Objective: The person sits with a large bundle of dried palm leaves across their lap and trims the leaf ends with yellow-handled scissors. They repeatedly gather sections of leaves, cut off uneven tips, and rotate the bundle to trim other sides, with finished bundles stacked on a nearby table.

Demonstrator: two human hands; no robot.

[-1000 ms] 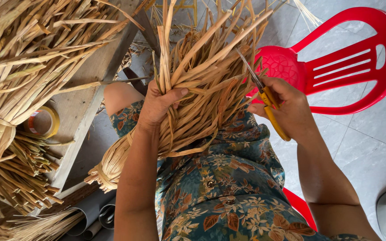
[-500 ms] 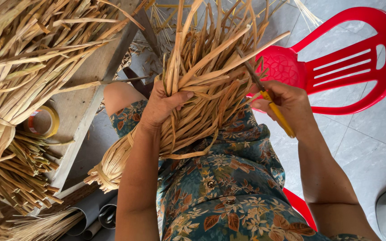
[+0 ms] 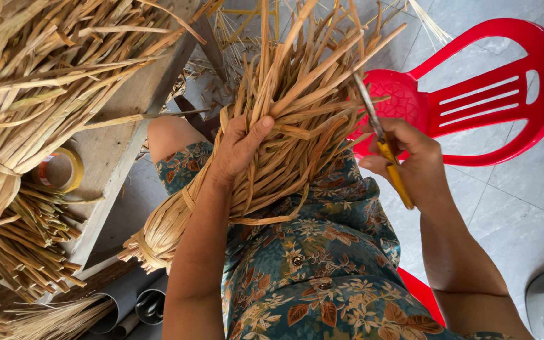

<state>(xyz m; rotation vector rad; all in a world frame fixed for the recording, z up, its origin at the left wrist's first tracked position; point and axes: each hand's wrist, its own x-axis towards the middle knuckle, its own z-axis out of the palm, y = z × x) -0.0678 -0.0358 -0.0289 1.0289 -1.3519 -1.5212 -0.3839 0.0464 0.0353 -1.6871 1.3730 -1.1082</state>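
Note:
My left hand (image 3: 239, 148) grips a thick bundle of dried straw-coloured reeds (image 3: 297, 107) around its middle. The bundle is tied at its lower end (image 3: 158, 230) and fans out upward over my lap. My right hand (image 3: 407, 160) holds scissors with yellow handles (image 3: 385, 154); their metal blades point up into the loose reed ends at the right side of the bundle. A floral blue-green garment (image 3: 322, 277) covers my lap beneath the bundle.
A red plastic chair (image 3: 486, 94) stands on the grey tiled floor at the right. At the left a wooden bench (image 3: 111, 151) carries more tied reed bundles (image 3: 39, 82) and a roll of tape (image 3: 58, 170). Grey pipes (image 3: 133, 308) lie below it.
The bundle has shifted slightly in my left hand. My right hand has brought the scissors closer, with the blades now among the reed ends.

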